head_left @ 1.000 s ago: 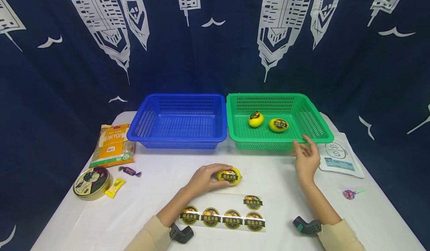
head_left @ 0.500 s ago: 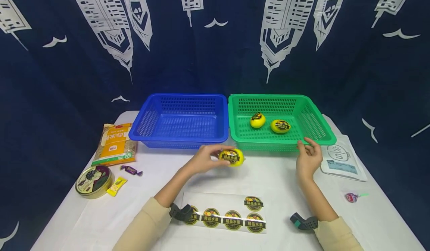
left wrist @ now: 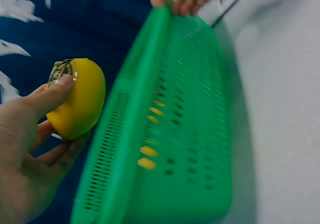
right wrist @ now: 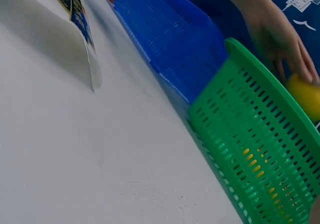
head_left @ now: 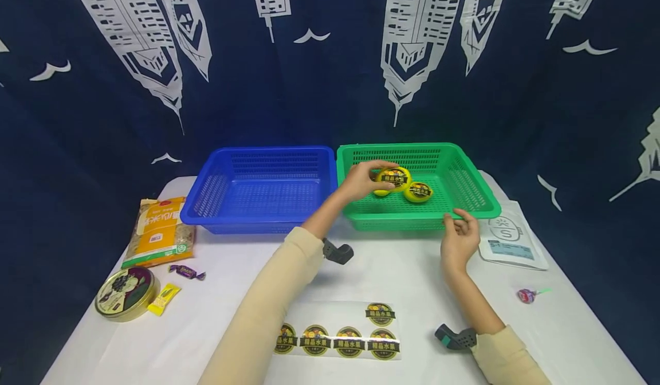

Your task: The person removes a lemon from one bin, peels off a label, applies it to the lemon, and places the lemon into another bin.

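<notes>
- Two perforated plastic baskets stand side by side, touching, at the far edge of the white table: a blue basket on the left and a green basket on the right, both rectangular with rolled rims and slotted walls.
- The left hand holds a smooth yellow lemon over the green basket, thumb and fingers curled round it; a round dark sticker sits on its top.
- Just beside it, a second stickered lemon lies on the basket floor; a third lemon shows only a sliver, hidden behind the held one.
- The right hand rests at the green basket's near rim, fingers loosely bent with the tips on the edge, gripping nothing.
- A glossy sticker sheet lies near the table's front edge, bearing round labels that read 精品水果.
- At the left lie an orange grain bag, a round tin and two wrapped candies.
- At the right lie a white pouch marked "S" and a lollipop.
</notes>
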Motion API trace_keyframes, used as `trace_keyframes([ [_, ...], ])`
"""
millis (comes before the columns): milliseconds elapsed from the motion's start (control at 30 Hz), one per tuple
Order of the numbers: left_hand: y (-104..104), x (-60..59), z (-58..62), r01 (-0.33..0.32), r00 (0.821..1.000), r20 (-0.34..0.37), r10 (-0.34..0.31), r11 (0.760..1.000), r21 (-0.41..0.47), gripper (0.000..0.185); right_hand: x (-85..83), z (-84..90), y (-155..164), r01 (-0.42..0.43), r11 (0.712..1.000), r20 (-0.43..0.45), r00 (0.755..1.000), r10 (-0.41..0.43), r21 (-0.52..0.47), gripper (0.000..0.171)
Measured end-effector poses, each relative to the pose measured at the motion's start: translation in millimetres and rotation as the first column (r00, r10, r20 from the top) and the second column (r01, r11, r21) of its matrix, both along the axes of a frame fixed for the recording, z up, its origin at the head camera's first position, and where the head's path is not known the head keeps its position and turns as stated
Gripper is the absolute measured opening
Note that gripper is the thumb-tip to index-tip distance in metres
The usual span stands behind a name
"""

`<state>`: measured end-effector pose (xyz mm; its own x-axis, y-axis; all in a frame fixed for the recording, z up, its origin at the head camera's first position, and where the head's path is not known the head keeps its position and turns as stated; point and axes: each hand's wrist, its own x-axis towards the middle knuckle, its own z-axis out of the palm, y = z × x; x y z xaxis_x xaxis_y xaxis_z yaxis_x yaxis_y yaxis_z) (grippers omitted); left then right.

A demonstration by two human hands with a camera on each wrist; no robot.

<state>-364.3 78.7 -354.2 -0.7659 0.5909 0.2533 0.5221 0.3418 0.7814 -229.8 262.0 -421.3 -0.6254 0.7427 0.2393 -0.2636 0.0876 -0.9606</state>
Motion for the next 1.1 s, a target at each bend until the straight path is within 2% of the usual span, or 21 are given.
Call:
trace_keyframes([
  [133, 20, -17.0, -20.4, 0.03, 1.0, 0.006, -0.029, 0.986, -0.162, 0.046, 0.4, -2.5, -1, 0.0, 0.999, -0.008, 1.0, 0.0, 0.034, 0.017],
  [233, 28, -21.5, -33.1, 0.04, 0.999, 0.045, -0.029, 0.966, -0.256, 0.045, 1.3, -4.2, -2, 0.005, 0.998, 0.002, 1.0, -0.005, 0.062, 0.019],
  [300, 30, -22.8, -37.7, 0.027, 0.997, 0.074, -0.005, 0.955, -0.294, 0.045, -1.4, -10.3, 1, 0.012, 0.998, 0.01, 1.0, -0.012, 0.067, 0.02],
  [367, 32, -25.2, -40.1, 0.012, 0.995, 0.094, 0.017, 0.951, -0.309, 0.045, -5.2, -17.3, 4, 0.02, 0.997, 0.015, 1.0, -0.021, 0.071, 0.019],
  [467, 34, -30.4, -40.8, -0.001, 0.997, 0.07, 0.027, 0.936, -0.353, 0.044, -10.9, -26.9, 9, 0.03, 0.997, 0.002, 1.0, -0.03, 0.068, 0.017],
  [600, 38, -37.2, -41.7, -0.014, 0.999, 0.022, 0.026, 0.911, -0.413, 0.044, -9.6, -23.5, 8, 0.026, 0.997, -0.032, 0.999, -0.024, 0.072, 0.016],
  [733, 43, -41.4, -44.6, -0.057, 0.998, -0.004, 0.062, 0.889, -0.454, 0.043, -3.3, -14.4, 2, 0.009, 0.996, -0.043, 0.999, -0.005, 0.086, 0.017],
  [833, 45, -43.8, -47.7, -0.08, 0.996, -0.011, 0.087, 0.861, -0.502, 0.043, 0.1, -11.0, 0, 0.003, 0.995, -0.041, 0.999, 0.001, 0.102, 0.018],
  [900, 47, -44.9, -49.2, -0.076, 0.996, -0.001, 0.089, 0.845, -0.529, 0.043, -2.1, -15.5, 2, 0.002, 0.995, -0.043, 0.999, 0.002, 0.101, 0.02],
  [967, 48, -45.4, -49.7, -0.069, 0.995, 0.021, 0.095, 0.842, -0.536, 0.044, -5.4, -21.1, 5, 0.008, 0.995, -0.051, 0.999, -0.003, 0.1, 0.019],
  [1100, 51, -45.7, -47.5, -0.059, 0.995, 0.043, 0.095, 0.85, -0.524, 0.045, -13.5, -31.7, 12, 0.03, 0.994, -0.061, 0.998, -0.024, 0.107, 0.018],
])
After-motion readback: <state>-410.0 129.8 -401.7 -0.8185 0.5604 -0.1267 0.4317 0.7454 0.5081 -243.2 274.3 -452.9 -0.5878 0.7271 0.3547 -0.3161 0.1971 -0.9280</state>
